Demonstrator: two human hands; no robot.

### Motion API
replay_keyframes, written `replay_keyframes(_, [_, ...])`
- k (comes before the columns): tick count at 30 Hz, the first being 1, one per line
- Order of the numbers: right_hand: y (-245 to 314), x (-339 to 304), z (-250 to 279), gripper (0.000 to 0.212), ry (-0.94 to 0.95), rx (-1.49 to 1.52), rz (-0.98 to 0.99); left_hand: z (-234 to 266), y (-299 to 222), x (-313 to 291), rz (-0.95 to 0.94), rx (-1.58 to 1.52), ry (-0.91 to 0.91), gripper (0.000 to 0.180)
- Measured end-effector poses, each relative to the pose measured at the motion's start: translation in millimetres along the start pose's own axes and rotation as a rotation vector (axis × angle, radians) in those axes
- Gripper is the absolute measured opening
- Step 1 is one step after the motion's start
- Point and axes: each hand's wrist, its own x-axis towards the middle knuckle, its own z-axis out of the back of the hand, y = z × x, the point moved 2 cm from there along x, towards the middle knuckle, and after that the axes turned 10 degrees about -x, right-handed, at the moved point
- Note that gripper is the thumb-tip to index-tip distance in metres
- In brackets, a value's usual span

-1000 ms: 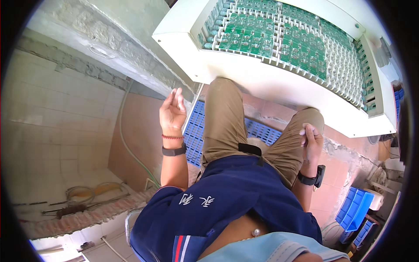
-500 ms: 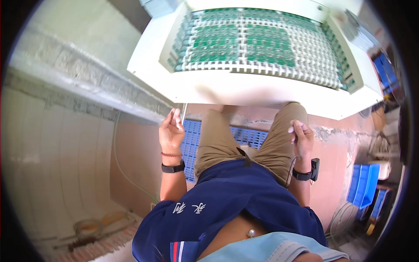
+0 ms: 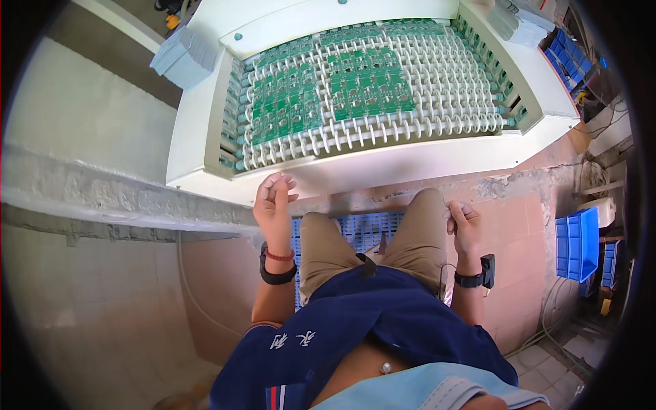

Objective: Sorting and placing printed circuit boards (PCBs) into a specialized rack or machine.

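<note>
My left hand (image 3: 275, 203) is raised just below the front left edge of a white conveyor machine (image 3: 410, 160). Its fingers are loosely bent and apart, and I see nothing in them. Over my right thigh, my right hand (image 3: 465, 225) hovers with fingers curled in and the thumb against them; nothing shows in it. Green circuit boards lie flat on the white wheeled rollers (image 3: 454, 102) of the machine: one at the left (image 3: 287, 102), one nearer the middle (image 3: 371, 83), with more in a row behind. Neither hand touches a board.
Light blue stacked sheets sit at the machine's left (image 3: 183, 58) and right (image 3: 523, 24) corners. A concrete ledge (image 3: 123, 191) runs along the left. Blue plastic bins (image 3: 577, 244) and hoses are on the right. A blue slatted mat (image 3: 362, 229) lies under my legs.
My view has tilted up, so the machine and boards appear larger and lower, shifted left. The fingers of my left hand are more bent. My right hand is still curled.
</note>
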Motion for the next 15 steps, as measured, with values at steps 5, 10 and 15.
replay_keyframes(5, [6.8, 29.4, -21.8, 0.017, 0.046, -0.077, -0.023, -35.6, 5.8, 24.2, -0.504, 0.461, 0.185, 0.029])
replay_keyframes(10, [4.5, 54.0, -39.6, 0.018, 0.098, -0.081, -0.071, -80.7, 4.7, 51.3, -0.66, 0.661, 0.269, 0.029])
replay_keyframes(15, [11.0, 75.1, -43.5, 0.018, 0.128, -0.185, -0.16, -111.0, 23.9, 73.5, -0.739, 0.796, 0.372, 0.033])
